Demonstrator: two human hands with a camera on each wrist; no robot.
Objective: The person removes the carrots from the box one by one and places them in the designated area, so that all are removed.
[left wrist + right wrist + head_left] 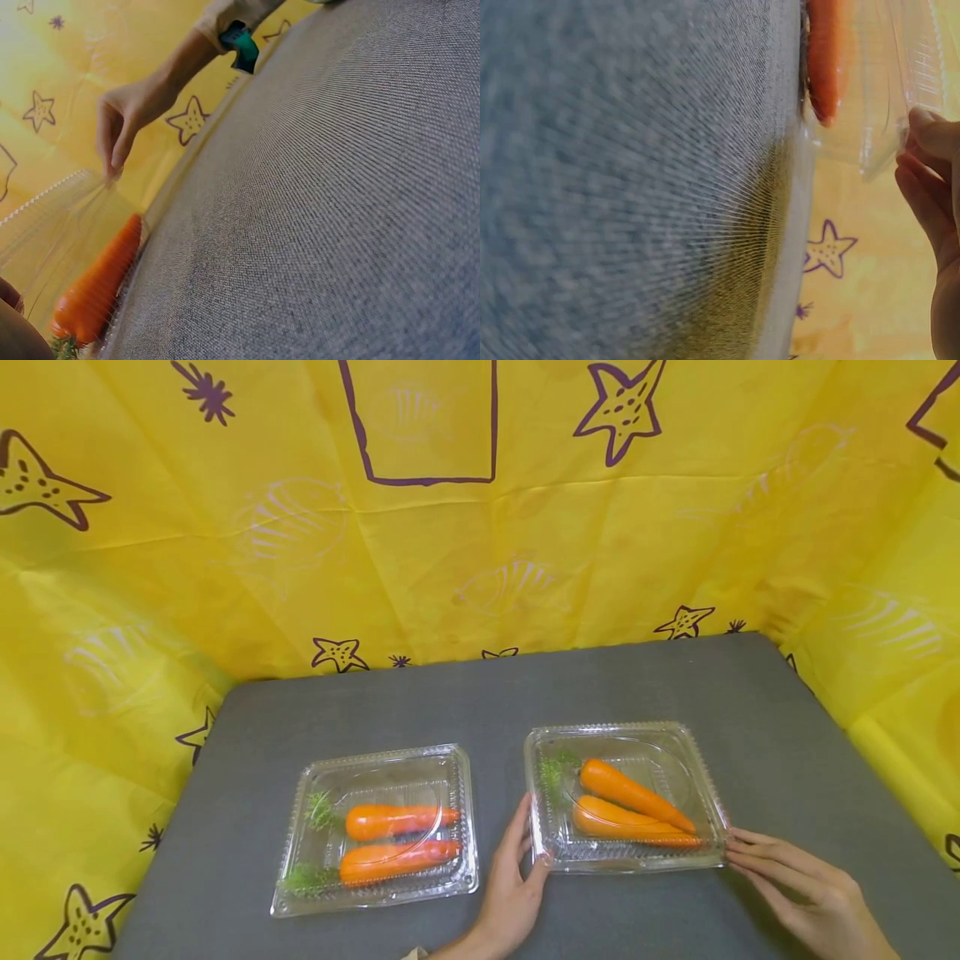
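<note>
A clear plastic container (622,864) with a lid sits on the grey table, two orange carrots (636,795) with green tops inside. My left hand (510,889) grips its left front corner, thumb at the front and fingers along the side. Only a dark part of that hand (19,330) shows in the left wrist view. At the right front corner my right hand (806,885) pinches the rim between thumb and fingers. The right wrist view shows this pinch of the hand (934,169) close up. Whether the lid is fully seated, I cannot tell.
Left of my hands, a second clear container (375,902) holds two carrots (401,860) with green tops, its lid over them. A yellow cloth (420,568) with starfish and fish drawings hangs behind and beside the grey table (495,693).
</note>
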